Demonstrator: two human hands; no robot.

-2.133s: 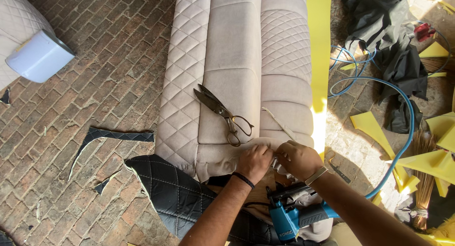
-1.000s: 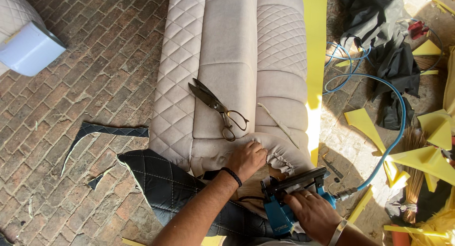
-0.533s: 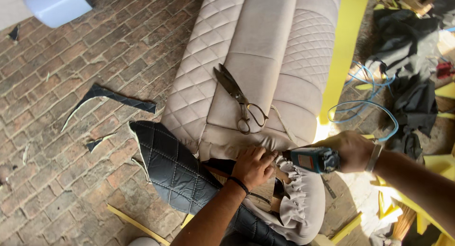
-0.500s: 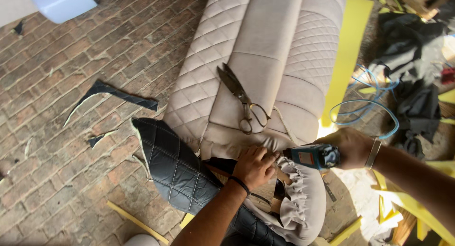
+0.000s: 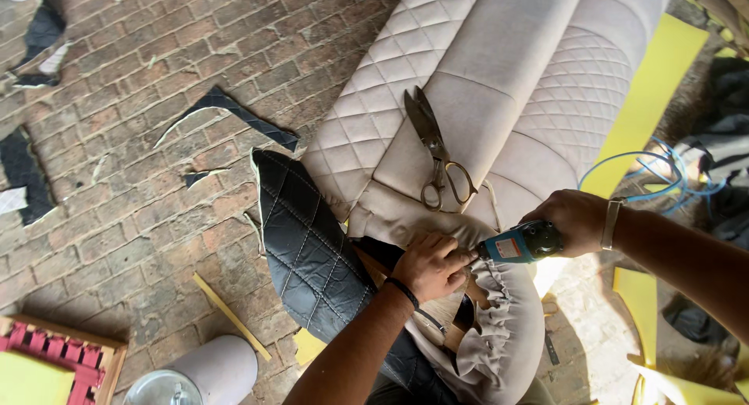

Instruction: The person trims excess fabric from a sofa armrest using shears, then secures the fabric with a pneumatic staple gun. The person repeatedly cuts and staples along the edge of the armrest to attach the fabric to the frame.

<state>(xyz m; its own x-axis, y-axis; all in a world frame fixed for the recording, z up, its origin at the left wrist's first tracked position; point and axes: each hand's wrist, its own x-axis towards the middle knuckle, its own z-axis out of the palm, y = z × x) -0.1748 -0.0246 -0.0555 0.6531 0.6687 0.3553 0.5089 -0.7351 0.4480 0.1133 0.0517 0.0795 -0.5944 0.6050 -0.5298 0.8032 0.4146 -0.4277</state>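
Fingers (image 5: 446, 249) of the left hand (image 5: 429, 266) curl down and pinch the gathered beige fabric edge (image 5: 499, 311) of the quilted beige seat cover (image 5: 507, 85), while the right hand (image 5: 573, 220) is closed around 1 blue power tool (image 5: 519, 243) whose nose meets that same edge just beside the left fingertips. On the cover, above both hands, lies 1 pair of scissors (image 5: 437, 151), and 1 black quilted panel (image 5: 320, 257) sits under the beige edge on the brick floor (image 5: 117, 179). At the lower left, 1 wooden crate (image 5: 66, 335) holds red pieces and yellow foam, and a blue hose (image 5: 647, 171) coils at the right.
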